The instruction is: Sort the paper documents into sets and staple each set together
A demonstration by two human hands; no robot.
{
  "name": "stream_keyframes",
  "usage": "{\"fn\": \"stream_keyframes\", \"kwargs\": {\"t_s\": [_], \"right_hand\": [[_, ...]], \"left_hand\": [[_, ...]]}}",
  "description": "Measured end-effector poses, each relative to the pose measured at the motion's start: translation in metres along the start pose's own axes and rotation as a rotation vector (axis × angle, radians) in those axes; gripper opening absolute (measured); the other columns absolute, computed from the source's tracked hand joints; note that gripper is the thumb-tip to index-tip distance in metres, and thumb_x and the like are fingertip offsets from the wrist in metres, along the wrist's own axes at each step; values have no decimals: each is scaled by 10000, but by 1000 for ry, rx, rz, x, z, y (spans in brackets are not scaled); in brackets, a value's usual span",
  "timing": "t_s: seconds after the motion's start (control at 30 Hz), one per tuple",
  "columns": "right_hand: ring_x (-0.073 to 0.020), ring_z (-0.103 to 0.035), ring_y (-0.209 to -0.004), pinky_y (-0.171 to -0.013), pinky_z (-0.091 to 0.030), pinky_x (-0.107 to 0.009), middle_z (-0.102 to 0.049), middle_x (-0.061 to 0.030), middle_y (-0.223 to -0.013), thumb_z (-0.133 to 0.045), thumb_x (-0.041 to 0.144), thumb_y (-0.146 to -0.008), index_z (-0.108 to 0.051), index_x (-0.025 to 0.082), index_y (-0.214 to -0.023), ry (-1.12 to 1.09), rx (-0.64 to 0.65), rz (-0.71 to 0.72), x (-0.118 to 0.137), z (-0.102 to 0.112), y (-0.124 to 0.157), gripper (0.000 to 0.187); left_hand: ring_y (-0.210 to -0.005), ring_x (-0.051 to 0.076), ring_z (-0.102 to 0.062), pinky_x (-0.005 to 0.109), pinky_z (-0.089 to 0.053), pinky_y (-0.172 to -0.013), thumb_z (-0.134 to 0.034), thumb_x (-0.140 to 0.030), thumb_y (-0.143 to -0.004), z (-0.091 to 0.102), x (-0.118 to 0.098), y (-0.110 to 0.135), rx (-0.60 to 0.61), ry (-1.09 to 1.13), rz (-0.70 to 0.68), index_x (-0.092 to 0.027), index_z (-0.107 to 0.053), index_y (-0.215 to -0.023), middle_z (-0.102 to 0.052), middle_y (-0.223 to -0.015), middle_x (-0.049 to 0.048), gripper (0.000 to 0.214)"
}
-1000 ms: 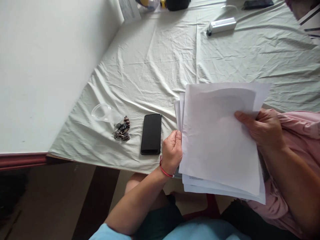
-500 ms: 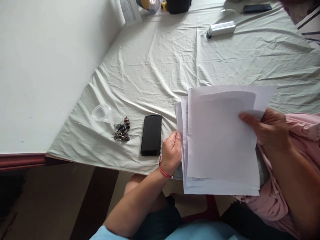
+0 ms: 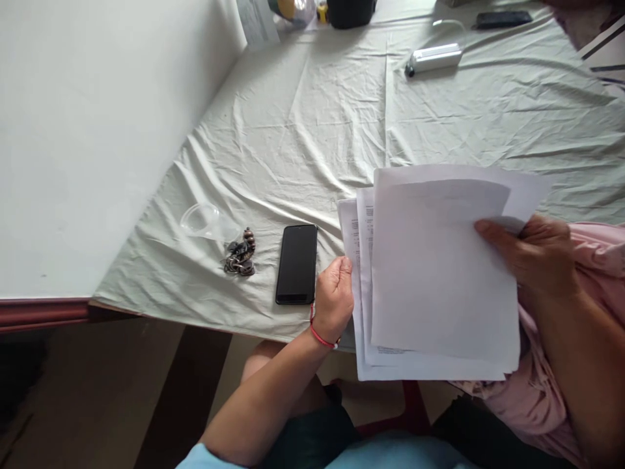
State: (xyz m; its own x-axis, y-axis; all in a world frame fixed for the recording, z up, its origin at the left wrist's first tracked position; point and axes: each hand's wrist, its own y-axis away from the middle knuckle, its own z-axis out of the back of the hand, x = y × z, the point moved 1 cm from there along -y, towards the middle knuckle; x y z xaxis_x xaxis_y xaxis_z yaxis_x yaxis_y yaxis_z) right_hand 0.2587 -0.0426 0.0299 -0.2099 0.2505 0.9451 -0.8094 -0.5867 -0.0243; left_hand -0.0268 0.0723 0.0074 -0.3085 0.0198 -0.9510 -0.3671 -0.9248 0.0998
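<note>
Several sheets of paper [image 3: 442, 280] are held up over the near table edge, fanned out sideways. The top sheet's face is blank; printed lines show on the sheets sticking out to the left and below. My left hand [image 3: 335, 293], with a red string bracelet on its wrist, pinches the left edge of the lower sheets. My right hand [image 3: 537, 251] grips the upper sheets at their right side, thumb on top and fingers hidden behind. Just left of my left hand a black smartphone [image 3: 297, 264] lies flat on the cloth.
Keys with a beaded ring [image 3: 240, 253] and a clear plastic lid [image 3: 200, 220] lie left on the tablecloth [image 3: 312, 130]. A silver cylinder [image 3: 434, 58], a dark phone [image 3: 502, 19] and a black container [image 3: 350, 12] are at the back. Pink cloth [image 3: 598, 254] lies at right; a white wall [image 3: 97, 130] borders the left.
My right hand has shifted slightly right with the upper sheets, so the sheets fan wider and more print shows at the left. My left hand stays nearly in place.
</note>
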Motion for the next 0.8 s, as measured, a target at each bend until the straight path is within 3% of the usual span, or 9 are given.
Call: {"fn": "stream_keyframes", "kwargs": {"t_s": [0.17,0.4,0.63,0.8], "right_hand": [[-99,-577,-553,-456,-443,-193,-711,-8,-705,-888,449,-750,-802,165,-824,77,77,44,-2,-3,5,305],[-94,-549,-544,-453,-430,-197,-673,12,-667,-871,466,-765,-780,171,-782,70,97,95,3,-7,10,309],[-106,-547,-559,-462,-427,-210,-661,1,-662,-867,437,-755,-775,164,-764,102,101,103,7,-7,10,288],[-108,-531,-544,-452,-411,-218,-639,3,-632,-861,451,-749,-762,162,-720,152,91,139,7,-6,10,308]], "left_hand": [[-638,125,-375,281,-320,-616,-458,-428,-1048,-4,1,2,19,42,47,-210,-463,-717,-432,-663,-28,396],[-675,135,-411,269,-357,-641,-461,-446,-1048,-4,0,4,31,105,75,-202,-512,-750,-475,-696,-17,388],[-739,158,-535,267,-437,-698,-494,-448,-1034,-4,5,2,53,166,94,-182,-655,-867,-632,-790,25,352],[-669,149,-485,264,-420,-620,-497,-534,-1035,-4,8,4,23,177,51,-193,-595,-768,-547,-695,7,444]]}}
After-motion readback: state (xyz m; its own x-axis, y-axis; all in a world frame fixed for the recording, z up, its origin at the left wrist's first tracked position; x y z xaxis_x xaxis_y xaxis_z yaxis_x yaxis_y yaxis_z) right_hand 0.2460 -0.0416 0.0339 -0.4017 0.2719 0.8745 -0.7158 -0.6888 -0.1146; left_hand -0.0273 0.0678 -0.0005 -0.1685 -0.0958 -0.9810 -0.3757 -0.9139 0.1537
